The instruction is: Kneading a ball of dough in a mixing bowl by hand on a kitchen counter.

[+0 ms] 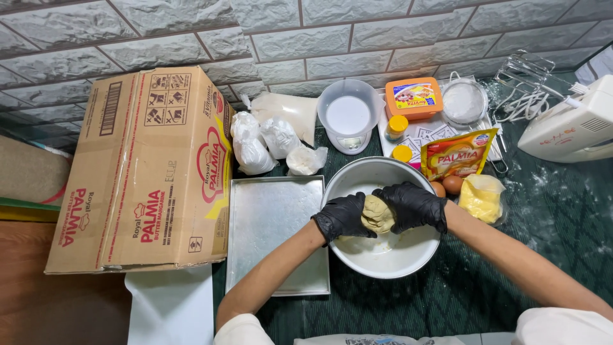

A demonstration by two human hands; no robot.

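A pale yellowish ball of dough [378, 214] sits pressed between my two hands over a white round bowl [357, 255]. My left hand [342, 218], in a black glove, cups the dough from the left. My right hand [414, 205], also black-gloved, wraps over it from the right and above. Both hands hold the dough just above the bowl's floured bottom.
A flat metal baking tray [271, 223] lies left of the bowl, a large cardboard box [143, 172] further left. Behind stand bags of white powder [274, 137], a measuring jug on a scale [348, 118], an orange tub [414, 97], a yellow sachet [454, 156], eggs [447, 186], butter [480, 199], a hand mixer [568, 124].
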